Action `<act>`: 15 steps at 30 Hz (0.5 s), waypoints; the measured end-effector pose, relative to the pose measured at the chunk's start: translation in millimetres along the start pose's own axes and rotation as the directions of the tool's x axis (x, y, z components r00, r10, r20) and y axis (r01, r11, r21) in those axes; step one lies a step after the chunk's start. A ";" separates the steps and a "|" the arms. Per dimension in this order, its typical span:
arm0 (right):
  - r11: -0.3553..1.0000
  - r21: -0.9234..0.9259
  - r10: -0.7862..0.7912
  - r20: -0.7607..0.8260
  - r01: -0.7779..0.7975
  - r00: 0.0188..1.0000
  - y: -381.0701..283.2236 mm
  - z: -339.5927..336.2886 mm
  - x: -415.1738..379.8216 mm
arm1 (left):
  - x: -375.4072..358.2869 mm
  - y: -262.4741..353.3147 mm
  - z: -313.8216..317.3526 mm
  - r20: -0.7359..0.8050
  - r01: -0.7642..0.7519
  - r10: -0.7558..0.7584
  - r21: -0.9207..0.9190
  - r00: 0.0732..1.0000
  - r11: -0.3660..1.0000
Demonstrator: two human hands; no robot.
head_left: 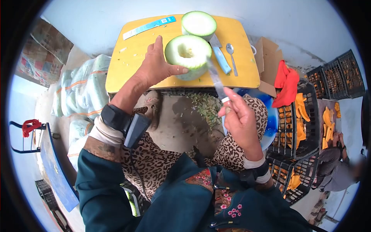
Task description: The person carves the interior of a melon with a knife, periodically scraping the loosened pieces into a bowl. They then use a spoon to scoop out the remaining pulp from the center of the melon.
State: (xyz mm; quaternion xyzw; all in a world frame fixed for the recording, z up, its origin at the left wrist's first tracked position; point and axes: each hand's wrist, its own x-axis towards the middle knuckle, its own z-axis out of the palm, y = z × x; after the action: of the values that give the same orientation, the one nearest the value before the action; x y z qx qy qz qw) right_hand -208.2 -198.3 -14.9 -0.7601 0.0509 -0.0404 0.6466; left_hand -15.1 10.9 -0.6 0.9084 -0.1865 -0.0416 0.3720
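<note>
My left hand [156, 65] rests on the yellow table [135, 62] and holds the side of a cut piece of green melon [188, 54] with a hollowed white centre. My right hand [239, 118] grips a knife [215, 79] by its handle. The blade points up toward the melon piece and touches its right edge. A second melon piece [199, 24] stands behind the first, cut face up.
A blue-handled tool [220, 58], a metal spoon [232, 56] and a blue strip [148, 27] lie on the table. Green peel scraps [206, 106] litter the floor. A blue basin [270, 116] sits right, with black crates of orange slices [297, 116]. Another person [336, 166] crouches far right.
</note>
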 end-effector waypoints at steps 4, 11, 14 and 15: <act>0.992 0.061 0.121 -0.277 -0.108 0.953 -3.8 -5.6 2.2 | 3.5 -3.7 0.1 0.129 0.055 -0.024 -0.243 0.991 0.969; 0.993 0.086 0.075 0.126 -0.087 0.989 -27.9 7.5 1.8 | 4.0 -3.2 0.8 0.169 0.034 0.005 -0.225 0.986 0.974; 0.940 0.273 0.191 0.075 -0.204 0.979 -25.5 -2.0 6.1 | 3.7 -2.4 -2.0 0.199 0.094 -0.056 -0.182 0.978 0.979; 0.906 0.347 0.231 0.069 -0.241 0.970 -24.8 -5.7 7.3 | 3.2 -2.4 -2.9 0.211 0.117 -0.081 -0.166 0.974 0.979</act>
State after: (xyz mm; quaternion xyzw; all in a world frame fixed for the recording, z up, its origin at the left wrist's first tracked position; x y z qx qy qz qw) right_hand -201.0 -200.9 10.4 -0.6203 0.1259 0.0393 0.7732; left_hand -10.8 13.2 0.0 0.8708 -0.1733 -0.1691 0.4279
